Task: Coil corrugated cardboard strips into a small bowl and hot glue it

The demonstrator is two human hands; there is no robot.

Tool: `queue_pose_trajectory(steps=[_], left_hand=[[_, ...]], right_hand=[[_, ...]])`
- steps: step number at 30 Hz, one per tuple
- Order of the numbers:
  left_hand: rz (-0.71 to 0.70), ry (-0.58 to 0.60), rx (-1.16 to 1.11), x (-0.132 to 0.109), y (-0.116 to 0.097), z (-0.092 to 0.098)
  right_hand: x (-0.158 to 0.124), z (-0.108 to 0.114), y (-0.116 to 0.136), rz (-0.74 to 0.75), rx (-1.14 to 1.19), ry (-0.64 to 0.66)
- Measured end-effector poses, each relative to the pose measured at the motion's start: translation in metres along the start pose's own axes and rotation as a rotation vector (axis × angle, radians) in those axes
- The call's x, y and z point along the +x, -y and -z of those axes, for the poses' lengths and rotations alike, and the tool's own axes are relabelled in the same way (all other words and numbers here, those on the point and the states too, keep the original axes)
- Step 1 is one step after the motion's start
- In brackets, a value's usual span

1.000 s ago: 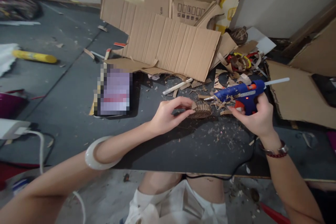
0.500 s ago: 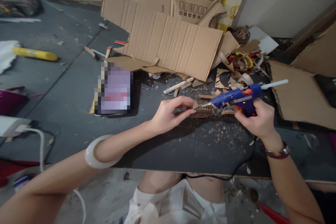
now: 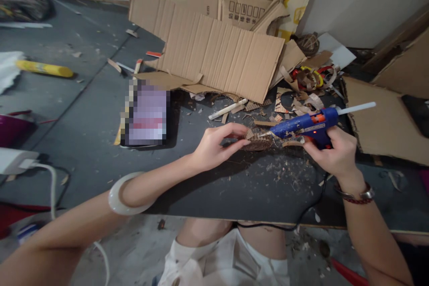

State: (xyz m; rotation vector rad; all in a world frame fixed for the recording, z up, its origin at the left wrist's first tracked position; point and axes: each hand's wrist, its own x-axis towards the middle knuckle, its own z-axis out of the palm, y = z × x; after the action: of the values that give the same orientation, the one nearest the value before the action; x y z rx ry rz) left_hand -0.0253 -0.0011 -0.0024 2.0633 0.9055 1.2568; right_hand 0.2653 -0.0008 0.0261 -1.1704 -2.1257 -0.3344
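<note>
My right hand (image 3: 338, 149) is wrapped round the grip of a blue hot glue gun (image 3: 303, 126). A white glue stick (image 3: 358, 107) juts from its back end, and a small red light glows on its side. The metal nozzle points left and meets a small round corrugated cardboard piece (image 3: 257, 144). Fingers and thumb of my left hand (image 3: 219, 143) pinch that piece at its left edge, low over the dark table. Whether the nozzle touches the cardboard or sits just above it, I cannot tell. A curved cardboard strip (image 3: 292, 144) lies beneath the gun.
Large corrugated cardboard sheets (image 3: 217, 49) lean at the back. Scissors with red and yellow handles (image 3: 310, 76) lie among scraps at the right. A blurred-out phone (image 3: 147, 114) lies left of my hands, a yellow tube (image 3: 45, 68) farther left. A black cord (image 3: 313, 208) hangs over the table edge.
My right hand and the glue gun have shifted slightly to the right. My left hand stays in place with the cardboard piece.
</note>
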Motion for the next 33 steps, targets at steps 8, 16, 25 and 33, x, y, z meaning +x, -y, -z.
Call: queue_pose_trajectory(steps=[8,16,25,33], left_hand=[[0.012,0.007,0.018,0.001,-0.002,0.000],[0.011,-0.004,0.025,0.001,-0.003,0.000],[0.010,-0.004,0.027,0.000,-0.002,0.000],[0.006,-0.005,0.022,0.001,-0.003,0.000]], right_hand=[[0.001,0.015,-0.001,0.002,-0.107,0.083],[0.004,0.019,-0.053,-0.775,-0.507,-0.032],[0.001,0.004,-0.069,-1.035,-0.534,0.273],[-0.006,-0.016,-0.078,-0.855,-0.494,0.203]])
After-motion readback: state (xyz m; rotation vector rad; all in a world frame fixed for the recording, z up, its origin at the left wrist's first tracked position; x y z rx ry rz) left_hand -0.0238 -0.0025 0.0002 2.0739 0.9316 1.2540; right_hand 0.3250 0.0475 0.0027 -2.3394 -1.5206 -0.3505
